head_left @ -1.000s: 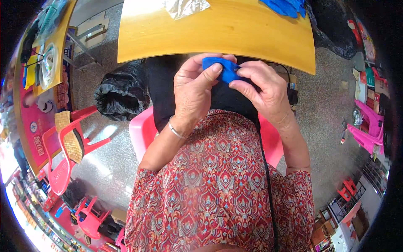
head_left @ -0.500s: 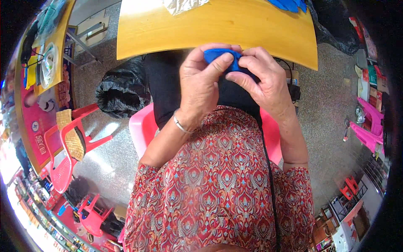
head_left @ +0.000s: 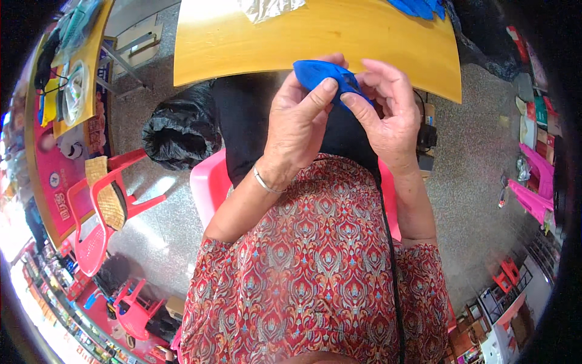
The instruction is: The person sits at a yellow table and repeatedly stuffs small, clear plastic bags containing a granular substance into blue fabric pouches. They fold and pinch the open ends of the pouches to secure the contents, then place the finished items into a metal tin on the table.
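A piece of blue fabric [head_left: 318,72], folded to a pointed shape at its left end, is held between my two hands over my lap, close to the table's near edge. My left hand [head_left: 301,113] pinches it, with the thumb on top and the fingers behind. At the cloth's right end, the thumb and fingers of my right hand [head_left: 388,115] close on it, while the index finger is lifted and bent. A dark patch shows on the fabric near the right fingers. What the cloth is exactly, I cannot make out.
The yellow table [head_left: 254,51] lies just ahead, with a clear plastic bag [head_left: 270,8] and more blue fabric [head_left: 418,7] at its far side. An open black bag [head_left: 179,136] stands on the floor at left. Beyond it is a pink chair [head_left: 91,242] with a woven cushion.
The blue fabric has spread wider and shows more of its surface. My right hand has turned and its fingers have opened out somewhat. My left hand keeps its pinch.
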### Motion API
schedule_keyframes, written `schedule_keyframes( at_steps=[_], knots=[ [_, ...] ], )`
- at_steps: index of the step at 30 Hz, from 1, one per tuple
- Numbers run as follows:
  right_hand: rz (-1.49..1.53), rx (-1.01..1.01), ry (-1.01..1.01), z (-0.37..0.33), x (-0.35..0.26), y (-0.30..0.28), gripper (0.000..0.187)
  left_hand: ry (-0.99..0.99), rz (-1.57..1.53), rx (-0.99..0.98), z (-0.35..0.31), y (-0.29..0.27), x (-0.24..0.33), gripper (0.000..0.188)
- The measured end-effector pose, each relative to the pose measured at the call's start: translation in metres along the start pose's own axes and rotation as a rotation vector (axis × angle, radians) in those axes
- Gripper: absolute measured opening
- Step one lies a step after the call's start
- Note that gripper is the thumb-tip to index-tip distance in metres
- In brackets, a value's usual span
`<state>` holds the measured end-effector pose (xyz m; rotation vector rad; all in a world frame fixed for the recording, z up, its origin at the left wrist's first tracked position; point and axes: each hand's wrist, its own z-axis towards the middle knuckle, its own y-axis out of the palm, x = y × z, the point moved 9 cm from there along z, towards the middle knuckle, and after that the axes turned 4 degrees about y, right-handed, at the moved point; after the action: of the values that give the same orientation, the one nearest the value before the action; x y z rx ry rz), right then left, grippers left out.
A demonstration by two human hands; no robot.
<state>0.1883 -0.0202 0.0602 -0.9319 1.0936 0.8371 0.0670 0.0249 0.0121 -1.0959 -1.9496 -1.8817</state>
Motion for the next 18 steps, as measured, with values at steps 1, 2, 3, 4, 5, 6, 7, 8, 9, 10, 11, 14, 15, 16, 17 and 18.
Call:
schedule_keyframes(
  at_steps=[1,2,3,4,5,6,7,8,9,10,11,14,15,16,17,18],
  knots=[
    [-0.019,-0.013,-0.005,0.001,0.002,0.001,0.036,-0.050,-0.010,0.006,0.000,-0.006,-0.004,0.029],
    [-0.038,-0.025,-0.010,0.001,0.003,0.002,0.035,-0.101,-0.020,0.012,-0.001,-0.009,-0.007,0.027],
    [-0.062,-0.022,-0.050,0.000,0.002,0.002,0.032,-0.084,0.016,0.017,0.000,-0.011,-0.004,0.018],
    [-0.084,-0.023,-0.090,-0.001,0.001,0.003,0.029,-0.055,0.010,0.023,0.000,-0.011,-0.002,0.018],
    [-0.107,-0.024,-0.131,-0.002,-0.001,0.004,0.026,-0.027,0.004,0.029,0.001,-0.011,-0.001,0.018],
    [-0.106,-0.009,-0.108,-0.002,0.000,0.003,0.023,0.001,-0.003,0.035,0.001,-0.011,0.001,0.018],
    [-0.102,0.008,-0.088,-0.001,0.001,0.003,0.019,-0.010,-0.010,0.053,0.001,-0.012,0.000,0.017],
    [-0.098,0.025,-0.068,-0.001,0.002,0.002,0.016,-0.021,-0.017,0.071,0.002,-0.013,0.000,0.017],
    [-0.100,0.024,-0.066,-0.002,0.002,0.003,0.016,-0.033,-0.025,0.089,0.002,-0.013,0.000,0.017],
    [-0.102,0.024,-0.063,-0.002,0.003,0.004,0.016,-0.014,-0.013,0.095,0.002,-0.013,0.002,0.017],
    [-0.104,0.023,-0.060,-0.003,0.003,0.004,0.016,0.004,-0.001,0.101,0.002,-0.013,0.003,0.017],
    [-0.174,0.039,-0.115,0.001,-0.002,0.000,0.021,0.051,0.098,0.092,0.004,-0.014,0.008,0.017],
    [-0.113,0.012,-0.081,0.001,0.000,0.002,0.023,0.065,0.142,0.084,0.005,-0.014,0.009,0.018],
    [-0.051,-0.014,-0.048,0.000,0.003,0.004,0.025,0.079,0.134,0.092,0.006,-0.017,0.010,0.017],
    [0.012,-0.041,-0.014,0.000,0.005,0.007,0.028,0.092,0.126,0.101,0.007,-0.022,0.010,0.017],
    [-0.026,-0.051,-0.025,-0.001,0.003,0.009,0.030,0.106,0.118,0.110,0.007,-0.025,0.010,0.017]
  ],
)
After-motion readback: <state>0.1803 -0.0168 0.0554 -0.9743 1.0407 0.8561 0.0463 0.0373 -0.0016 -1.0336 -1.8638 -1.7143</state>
